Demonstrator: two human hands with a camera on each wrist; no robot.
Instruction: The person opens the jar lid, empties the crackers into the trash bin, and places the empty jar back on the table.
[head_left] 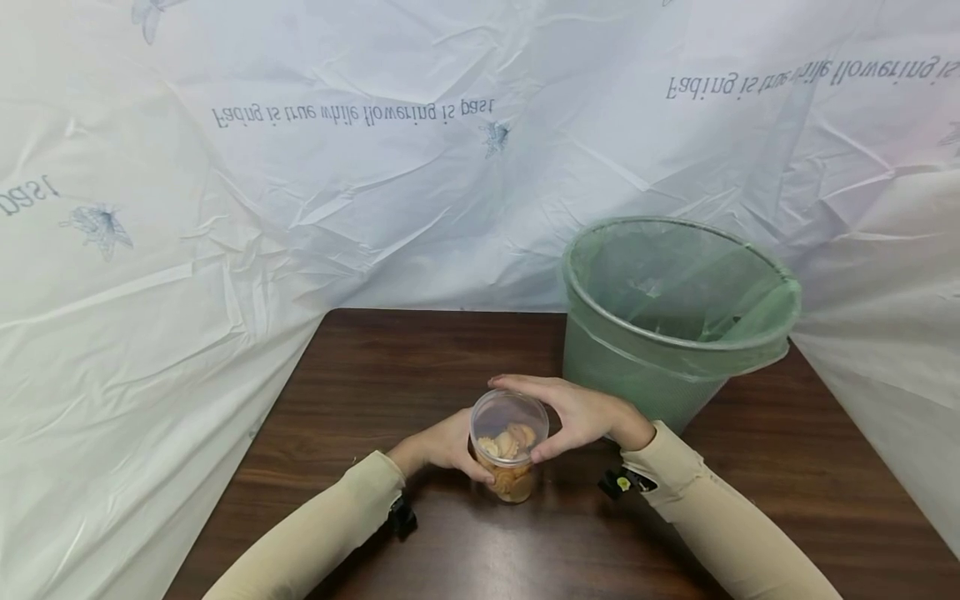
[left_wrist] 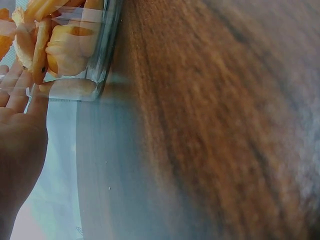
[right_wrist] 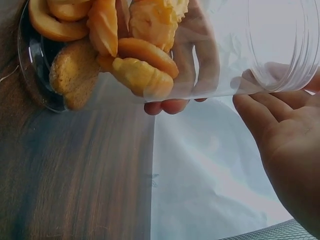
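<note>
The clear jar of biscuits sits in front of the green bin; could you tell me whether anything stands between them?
Only the right hand, curled round the jar top on the bin's side; otherwise bare table.

One clear plastic jar of biscuits stands on one wooden table, with one green-lined bin to its right. Two hands, left hand and right hand, flank the jar; the biscuits are too heaped to count.

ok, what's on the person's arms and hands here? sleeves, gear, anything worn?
Both arms wear long, snug beige sleeves ending at the wrists. The left hand and right hand are bare. A small black device sits at each wrist; the right wrist device shows a yellow-green spot. No rings visible.
</note>
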